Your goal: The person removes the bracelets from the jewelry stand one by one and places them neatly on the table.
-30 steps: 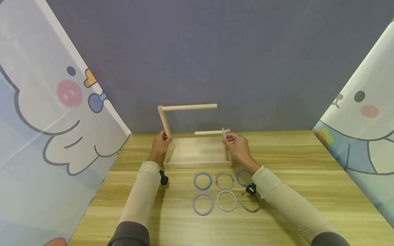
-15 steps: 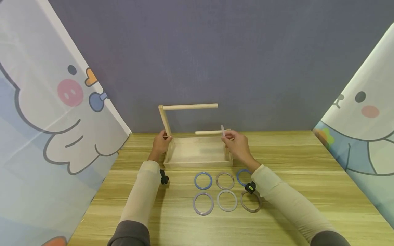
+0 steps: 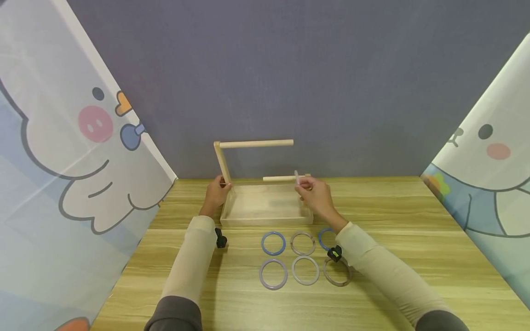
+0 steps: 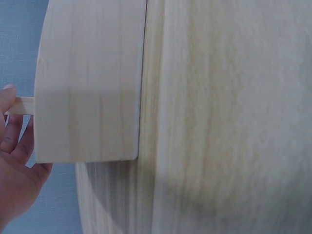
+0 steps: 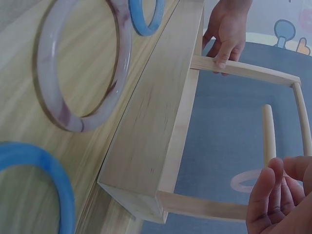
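A pale wooden bangle stand has an upper rod (image 3: 256, 144) and a shorter lower rod (image 3: 275, 178) above a shallow tray (image 3: 267, 222). My left hand (image 3: 215, 193) grips the left upright (image 5: 243, 70) low down, thumb on one side and fingers behind. Between thumb and fingers, my right hand (image 3: 318, 194) pinches a pale, translucent bangle (image 3: 296, 175). Seen edge-on from the head, this bangle crosses the lower rod near its right end; in the right wrist view, my fingers hide part of it. The left wrist view shows the stand's wooden end panel (image 4: 87, 87).
Several bangles lie in two rows in front of the stand: a blue bangle (image 3: 262, 243), a marbled bangle (image 3: 291, 243), a lilac bangle (image 3: 261, 274), a white bangle (image 3: 293, 270) and others partly under my right wrist. A grey wall (image 3: 265, 82) rises behind the wooden table (image 3: 393, 207).
My right hand has moved slightly left with the pale bangle, shifting it along the lower rod toward its free end. The left hand stays on the upright.
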`<state>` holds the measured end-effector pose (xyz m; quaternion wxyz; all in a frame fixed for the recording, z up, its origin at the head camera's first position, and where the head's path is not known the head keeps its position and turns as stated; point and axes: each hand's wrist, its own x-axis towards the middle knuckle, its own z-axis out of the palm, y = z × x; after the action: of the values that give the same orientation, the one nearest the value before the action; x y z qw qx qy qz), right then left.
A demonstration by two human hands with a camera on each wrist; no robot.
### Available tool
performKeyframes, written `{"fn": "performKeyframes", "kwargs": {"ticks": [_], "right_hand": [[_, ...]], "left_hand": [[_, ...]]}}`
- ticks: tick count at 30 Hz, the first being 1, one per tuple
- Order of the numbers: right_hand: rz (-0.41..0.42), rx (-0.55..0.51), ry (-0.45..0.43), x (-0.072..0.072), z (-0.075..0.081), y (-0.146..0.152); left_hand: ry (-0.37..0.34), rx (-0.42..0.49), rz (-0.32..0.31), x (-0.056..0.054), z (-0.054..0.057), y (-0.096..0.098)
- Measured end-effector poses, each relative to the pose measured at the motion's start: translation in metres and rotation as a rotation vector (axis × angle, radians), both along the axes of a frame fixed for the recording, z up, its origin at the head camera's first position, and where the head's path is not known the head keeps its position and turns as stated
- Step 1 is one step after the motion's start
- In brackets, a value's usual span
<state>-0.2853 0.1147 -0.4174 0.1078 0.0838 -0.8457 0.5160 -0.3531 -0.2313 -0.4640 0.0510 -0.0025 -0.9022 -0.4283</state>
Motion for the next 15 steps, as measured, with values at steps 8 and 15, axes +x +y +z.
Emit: {"fn": "performKeyframes", "kwargs": {"ticks": [8, 15], "right_hand": [[0.033, -0.004, -0.021, -0.0004, 0.0002, -0.0060], [0.024, -0.003, -0.016, -0.0006, -0.0010, -0.0107]], "left_hand": [[-0.013, -0.019, -0.006, 0.0005, 0.0030, -0.0004], [-0.001, -0.035, -0.026, -0.0007, 0.0050, -0.0015]]}}
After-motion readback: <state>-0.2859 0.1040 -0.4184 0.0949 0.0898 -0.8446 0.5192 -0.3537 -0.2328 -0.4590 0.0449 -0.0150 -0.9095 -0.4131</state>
